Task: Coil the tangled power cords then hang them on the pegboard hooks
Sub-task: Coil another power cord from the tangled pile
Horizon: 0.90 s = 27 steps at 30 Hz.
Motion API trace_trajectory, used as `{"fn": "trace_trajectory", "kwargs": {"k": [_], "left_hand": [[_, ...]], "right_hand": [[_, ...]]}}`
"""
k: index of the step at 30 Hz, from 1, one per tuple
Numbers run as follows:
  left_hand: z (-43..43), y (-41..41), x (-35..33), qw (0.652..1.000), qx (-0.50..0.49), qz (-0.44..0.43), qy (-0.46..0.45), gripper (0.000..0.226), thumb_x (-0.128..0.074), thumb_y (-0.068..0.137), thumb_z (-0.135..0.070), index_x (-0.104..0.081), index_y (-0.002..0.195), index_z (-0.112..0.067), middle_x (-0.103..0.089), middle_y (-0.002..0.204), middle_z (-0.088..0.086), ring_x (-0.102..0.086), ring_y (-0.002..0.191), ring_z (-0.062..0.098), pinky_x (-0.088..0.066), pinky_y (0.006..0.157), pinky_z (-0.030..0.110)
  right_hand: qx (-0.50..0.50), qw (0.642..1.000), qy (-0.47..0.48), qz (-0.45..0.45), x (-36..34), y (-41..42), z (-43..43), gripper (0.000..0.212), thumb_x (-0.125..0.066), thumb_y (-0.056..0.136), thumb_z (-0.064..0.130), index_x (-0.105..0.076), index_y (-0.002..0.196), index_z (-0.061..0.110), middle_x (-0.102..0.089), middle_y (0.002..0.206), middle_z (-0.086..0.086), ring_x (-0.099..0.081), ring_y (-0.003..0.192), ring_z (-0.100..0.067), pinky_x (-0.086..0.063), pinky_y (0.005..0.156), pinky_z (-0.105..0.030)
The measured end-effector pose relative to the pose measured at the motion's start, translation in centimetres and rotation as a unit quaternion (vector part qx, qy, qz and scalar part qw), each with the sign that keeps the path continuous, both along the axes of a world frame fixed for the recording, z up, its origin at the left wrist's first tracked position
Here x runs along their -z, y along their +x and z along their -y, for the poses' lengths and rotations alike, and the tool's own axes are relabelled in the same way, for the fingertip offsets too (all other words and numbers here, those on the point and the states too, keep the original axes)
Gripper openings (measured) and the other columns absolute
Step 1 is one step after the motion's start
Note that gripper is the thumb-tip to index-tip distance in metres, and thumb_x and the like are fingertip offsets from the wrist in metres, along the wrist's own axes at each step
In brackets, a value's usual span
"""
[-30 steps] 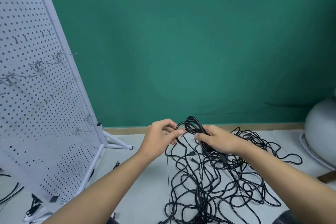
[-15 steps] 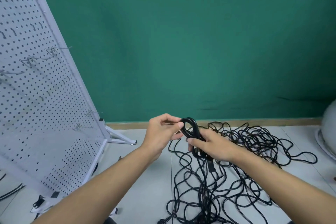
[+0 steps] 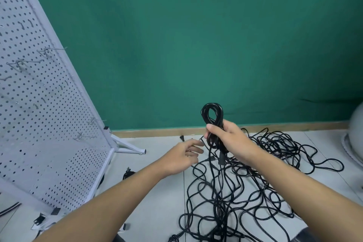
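- One green wall (image 3: 196, 45) fills the back, above a pale floor (image 3: 157, 192).
- One white pegboard (image 3: 39, 124) stands tilted at the left on a metal foot.
- One tangle of black power cords (image 3: 245, 192) sprawls on the floor under and right of the arms. The number of cords in it cannot be counted.
- One pale rounded object (image 3: 356, 133) is cut off by the right edge.
- Two bare hands:
  - The right hand (image 3: 229, 139) is curled tight round the coil.
  - The left hand (image 3: 182, 155) is loosely spread and grips nothing, its fingertips just beside a loose cord end.
- One coil (image 3: 212, 105), several turns thick, loops up above the right fist, and its connector (image 3: 221, 160) hangs below.
- Five long wire hooks (image 3: 53, 49) jut from the pegboard, all bare. The smaller ones are too blurred to count.
- Two plugs lie on the floor, one (image 3: 181, 138) by the skirting and one (image 3: 128, 171) near the pegboard's foot.
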<state>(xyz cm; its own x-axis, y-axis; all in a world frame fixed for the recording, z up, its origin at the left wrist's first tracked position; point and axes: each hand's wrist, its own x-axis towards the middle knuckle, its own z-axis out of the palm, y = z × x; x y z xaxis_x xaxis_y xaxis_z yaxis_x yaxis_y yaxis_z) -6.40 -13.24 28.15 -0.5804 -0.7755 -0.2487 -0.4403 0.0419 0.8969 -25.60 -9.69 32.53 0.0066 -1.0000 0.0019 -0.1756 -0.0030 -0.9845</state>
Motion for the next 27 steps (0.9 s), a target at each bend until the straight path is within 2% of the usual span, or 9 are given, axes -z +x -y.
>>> {"fn": "trace_trajectory", "kwargs": {"k": [3, 5, 9, 11, 13, 17, 19, 23, 27], "left_hand": [[-0.7, -0.6, 0.6, 0.999, 0.053, -0.005, 0.003, 0.032, -0.062, 0.099, -0.005, -0.062, 0.129, -0.016, -0.068, 0.128, -0.001, -0.065, 0.118, 0.010, -0.048, 0.100, 0.015], [-0.9, -0.9, 0.8, 0.998, 0.065, -0.016, 0.008, 0.017, -0.060, 0.103, -0.010, -0.066, 0.118, -0.007, -0.071, 0.122, 0.004, -0.067, 0.110, 0.007, -0.048, 0.094, 0.012], [-0.9, -0.8, 0.6, 0.997, 0.052, 0.003, 0.050, 0.022, -0.049, 0.109, -0.021, -0.062, 0.095, -0.012, -0.069, 0.087, 0.010, -0.074, 0.089, 0.022, -0.047, 0.073, 0.022], [-0.6, -0.1, 0.6, 0.997, 0.038, 0.057, -0.021, 0.021, -0.051, 0.108, -0.026, -0.063, 0.094, -0.017, -0.058, 0.079, -0.001, -0.069, 0.070, 0.011, -0.046, 0.069, 0.027], [-0.2, 0.4, 0.4, 0.982, 0.034, 0.100, -0.155, 0.016, -0.058, 0.104, -0.028, -0.068, 0.095, -0.020, -0.059, 0.077, -0.008, -0.056, 0.061, -0.001, -0.044, 0.066, 0.022], [0.0, 0.7, -0.8, 0.938, 0.080, 0.104, -0.321, 0.014, -0.063, 0.102, -0.030, -0.072, 0.099, -0.019, -0.068, 0.093, -0.010, -0.055, 0.085, 0.003, -0.041, 0.078, 0.018], [0.0, 0.9, -1.0, 0.918, 0.101, 0.099, -0.370, 0.014, -0.061, 0.103, -0.029, -0.070, 0.100, -0.019, -0.061, 0.093, -0.013, -0.049, 0.091, 0.005, -0.039, 0.083, 0.021], [0.1, 1.3, -1.6, 0.879, 0.104, 0.069, -0.460, 0.014, -0.063, 0.101, -0.030, -0.072, 0.096, -0.020, -0.061, 0.092, -0.011, -0.051, 0.090, 0.010, -0.045, 0.083, 0.032], [-0.4, 1.0, -2.2, 0.879, 0.108, 0.006, -0.464, 0.013, -0.071, 0.096, -0.030, -0.073, 0.093, -0.018, -0.066, 0.097, -0.008, -0.056, 0.091, 0.012, -0.049, 0.083, 0.033]], "right_hand": [[0.018, 0.997, -0.003, 0.076, -0.5, 0.1, 0.1, 0.021, -0.057, 0.105, 0.022, -0.065, 0.096, 0.005, -0.071, 0.086, -0.005, -0.062, 0.076, -0.014, -0.051, 0.070, -0.023], [0.029, 0.995, -0.009, 0.095, -0.6, 0.2, 0.2, 0.021, -0.057, 0.105, 0.023, -0.065, 0.096, 0.006, -0.071, 0.088, -0.006, -0.062, 0.080, -0.020, -0.051, 0.075, -0.030], [0.100, 0.993, -0.012, 0.055, -0.4, -0.6, 0.4, 0.020, -0.057, 0.106, 0.025, -0.064, 0.095, 0.010, -0.073, 0.085, -0.001, -0.060, 0.074, -0.018, -0.050, 0.075, -0.033], [0.116, 0.993, -0.001, -0.029, -0.1, -1.2, 0.5, 0.024, -0.057, 0.105, 0.028, -0.066, 0.091, 0.012, -0.074, 0.082, 0.001, -0.060, 0.070, -0.014, -0.048, 0.075, -0.033], [0.100, 0.989, 0.025, -0.105, 0.2, -1.6, 0.3, 0.026, -0.058, 0.104, 0.031, -0.068, 0.089, 0.012, -0.074, 0.080, 0.003, -0.060, 0.069, -0.013, -0.048, 0.074, -0.035], [-0.002, 0.974, 0.096, -0.204, -0.2, -1.8, -0.3, 0.024, -0.056, 0.105, 0.033, -0.069, 0.102, 0.012, -0.079, 0.086, 0.009, -0.063, 0.067, -0.001, -0.048, 0.070, -0.023], [-0.046, 0.974, 0.114, -0.192, -0.5, -1.5, -0.6, 0.025, -0.057, 0.105, 0.029, -0.067, 0.107, 0.007, -0.080, 0.089, 0.004, -0.067, 0.066, -0.001, -0.053, 0.067, -0.017], [-0.120, 0.974, 0.144, -0.128, -0.4, -1.5, -1.1, 0.024, -0.057, 0.106, 0.027, -0.069, 0.104, 0.006, -0.080, 0.096, -0.009, -0.074, 0.090, -0.028, -0.058, 0.091, -0.042], [-0.174, 0.963, 0.160, -0.130, -0.7, -1.8, -1.6, 0.021, -0.060, 0.104, 0.026, -0.072, 0.106, 0.009, -0.079, 0.099, -0.011, -0.073, 0.088, -0.019, -0.059, 0.085, -0.035]]}}
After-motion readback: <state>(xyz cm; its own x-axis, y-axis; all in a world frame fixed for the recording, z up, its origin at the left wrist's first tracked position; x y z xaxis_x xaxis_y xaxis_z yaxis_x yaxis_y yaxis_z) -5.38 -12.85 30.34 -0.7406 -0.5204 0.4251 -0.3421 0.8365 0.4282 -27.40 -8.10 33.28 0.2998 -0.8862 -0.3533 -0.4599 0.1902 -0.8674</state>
